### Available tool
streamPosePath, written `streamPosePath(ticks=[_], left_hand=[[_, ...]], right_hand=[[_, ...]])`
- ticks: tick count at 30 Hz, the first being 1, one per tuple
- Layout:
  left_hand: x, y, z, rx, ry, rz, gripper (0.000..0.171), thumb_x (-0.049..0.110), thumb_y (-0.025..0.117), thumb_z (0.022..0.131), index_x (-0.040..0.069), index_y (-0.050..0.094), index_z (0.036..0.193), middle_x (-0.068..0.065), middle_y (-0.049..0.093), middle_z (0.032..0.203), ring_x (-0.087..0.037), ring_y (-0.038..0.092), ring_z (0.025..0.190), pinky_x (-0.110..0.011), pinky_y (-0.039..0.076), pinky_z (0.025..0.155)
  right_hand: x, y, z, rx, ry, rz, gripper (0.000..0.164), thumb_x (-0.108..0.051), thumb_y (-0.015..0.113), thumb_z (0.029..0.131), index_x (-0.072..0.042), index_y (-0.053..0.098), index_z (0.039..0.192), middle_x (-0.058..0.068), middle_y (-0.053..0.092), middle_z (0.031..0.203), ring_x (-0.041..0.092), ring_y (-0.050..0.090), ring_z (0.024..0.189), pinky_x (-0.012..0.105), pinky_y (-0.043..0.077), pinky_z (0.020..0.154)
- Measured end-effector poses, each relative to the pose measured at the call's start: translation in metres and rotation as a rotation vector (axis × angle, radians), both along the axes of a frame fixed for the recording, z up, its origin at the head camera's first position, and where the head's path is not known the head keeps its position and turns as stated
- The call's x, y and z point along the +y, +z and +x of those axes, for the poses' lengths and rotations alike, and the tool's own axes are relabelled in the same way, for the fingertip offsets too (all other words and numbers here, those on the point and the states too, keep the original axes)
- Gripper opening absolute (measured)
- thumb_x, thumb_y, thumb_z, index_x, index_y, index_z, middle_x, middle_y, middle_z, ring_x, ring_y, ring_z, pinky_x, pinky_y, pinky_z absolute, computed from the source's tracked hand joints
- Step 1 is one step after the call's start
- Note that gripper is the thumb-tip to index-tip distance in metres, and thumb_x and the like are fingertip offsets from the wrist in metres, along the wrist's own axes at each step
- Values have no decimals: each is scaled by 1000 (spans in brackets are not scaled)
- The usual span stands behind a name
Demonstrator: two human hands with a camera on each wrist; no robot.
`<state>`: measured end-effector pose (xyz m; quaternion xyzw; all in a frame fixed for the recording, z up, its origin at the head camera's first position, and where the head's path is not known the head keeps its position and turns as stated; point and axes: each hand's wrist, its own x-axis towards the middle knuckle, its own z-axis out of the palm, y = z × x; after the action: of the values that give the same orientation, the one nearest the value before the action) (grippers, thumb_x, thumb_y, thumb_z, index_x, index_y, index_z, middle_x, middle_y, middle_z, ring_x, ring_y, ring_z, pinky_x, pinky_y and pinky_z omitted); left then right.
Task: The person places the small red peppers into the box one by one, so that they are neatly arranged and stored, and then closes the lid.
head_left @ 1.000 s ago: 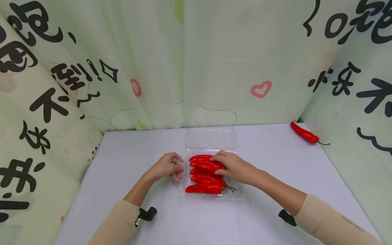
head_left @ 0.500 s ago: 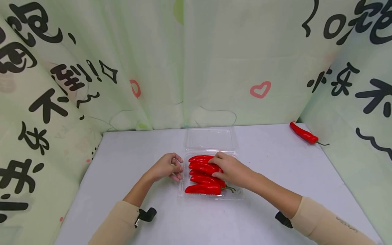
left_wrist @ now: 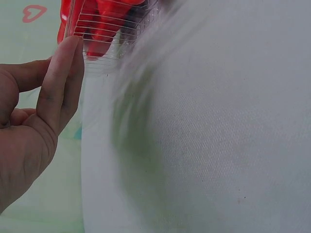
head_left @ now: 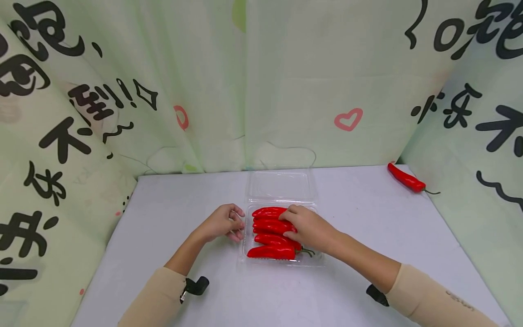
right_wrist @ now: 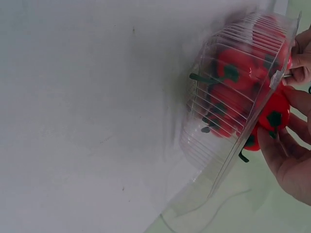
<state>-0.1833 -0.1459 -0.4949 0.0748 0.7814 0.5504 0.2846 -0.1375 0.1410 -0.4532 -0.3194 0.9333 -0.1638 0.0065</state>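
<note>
A clear plastic clamshell box point(head_left: 247, 240) lies on the table with its lid point(head_left: 282, 185) folded back. Several red chili peppers point(head_left: 271, 252) lie side by side in it. My right hand point(head_left: 312, 227) pinches one chili pepper point(head_left: 273, 224) near its stem end, over the others. In the right wrist view, thumb and fingers are on both sides of that pepper point(right_wrist: 275, 106), whose green stem faces the camera. My left hand point(head_left: 224, 222) is at the box's left side; in the left wrist view its fairly straight fingers point(left_wrist: 60, 80) touch the ribbed wall.
Another red chili pepper point(head_left: 406, 178) lies at the table's far right corner. The white table point(head_left: 180, 209) is walled by pale green printed curtains point(head_left: 282, 91) at the back and both sides.
My right hand has moved slightly left and toward me, bringing the pinched pepper closer to the ones below it. My left hand has stayed at the box's side.
</note>
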Motion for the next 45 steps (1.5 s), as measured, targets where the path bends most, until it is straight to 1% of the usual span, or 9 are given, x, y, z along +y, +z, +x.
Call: streamPosePath(ticks=[9,13,16,22,34,39,45], left_hand=[[1,0,0,7,4,-3,29,2,66,94,-3,52,119,-16,66,89,-24,71,65,-38,64,62],[1,1,0,0,2,-4,29,2,66,94,-3,52,119,-17,67,90,-24,72,65,-37,64,63],[1,0,0,-2,0,-1,29,2,66,94,-3,52,119,-17,67,90,-24,72,65,-37,64,63],[0,1,1,2,0,10,29,1,65,94,-4,51,119,-17,66,90,-24,71,64,-38,64,62],[0,1,1,6,-3,11,28,1,65,95,-4,51,119,-18,66,90,-23,71,64,-38,64,62],[0,0,1,1,-3,10,28,1,64,95,-4,51,119,-17,66,89,-23,71,64,-38,64,62],[0,0,0,3,0,2,27,1,64,95,-2,51,118,-16,66,89,-24,71,65,-38,64,63]], right_hand=[[1,-4,3,70,-12,10,43,-23,87,79,-10,70,117,4,65,105,16,61,96,27,62,77],[3,-7,3,90,-28,15,44,-23,87,79,-11,71,118,3,64,105,16,59,97,25,61,76],[3,-9,3,96,-36,12,44,-24,87,79,-11,71,118,2,62,103,14,57,95,21,59,73],[3,-12,2,82,-46,-3,46,-25,87,78,-11,71,119,1,60,100,12,54,91,17,57,70],[4,-12,3,49,-46,-70,42,-23,86,80,-13,70,118,1,62,104,15,58,98,24,60,77],[5,-12,3,50,-50,-77,42,-23,85,81,-13,71,118,1,65,108,18,59,102,27,61,80],[6,-13,3,42,-59,-74,43,-25,85,81,-13,70,120,2,66,112,18,59,105,28,62,81]])
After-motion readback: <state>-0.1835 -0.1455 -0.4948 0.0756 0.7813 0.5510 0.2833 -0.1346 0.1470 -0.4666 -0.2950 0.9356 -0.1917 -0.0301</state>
